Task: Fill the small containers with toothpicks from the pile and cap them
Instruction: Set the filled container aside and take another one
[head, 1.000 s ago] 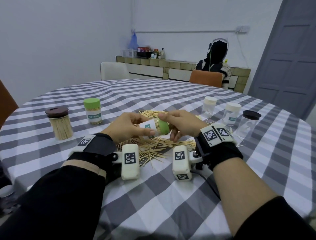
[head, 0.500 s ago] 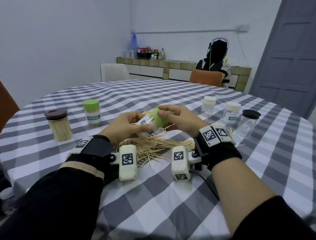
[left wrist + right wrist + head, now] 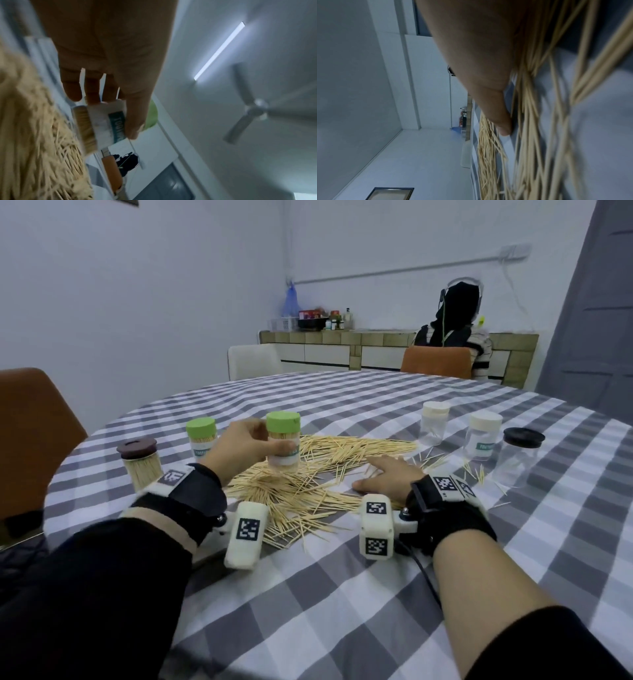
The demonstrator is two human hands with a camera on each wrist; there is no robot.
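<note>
My left hand grips a green-capped container full of toothpicks, upright just above the toothpick pile. In the left wrist view the fingers and thumb wrap that labelled container. My right hand lies flat with straight fingers on the pile's right side, holding nothing; the right wrist view shows its thumb against the cloth among toothpicks. A second green-capped full container and a brown-lidded full jar stand at the left. Two white-capped containers and a black-lidded jar stand at the right, nearly empty.
The round table wears a grey-and-white checked cloth. Loose toothpicks lie scattered near the right jars. An orange chair stands at the left, a white chair and an orange chair beyond the far edge, where a person sits.
My right hand let go of the green cap and dropped flat onto the pile. My left hand turned the capped container upright and carried it to the left.
</note>
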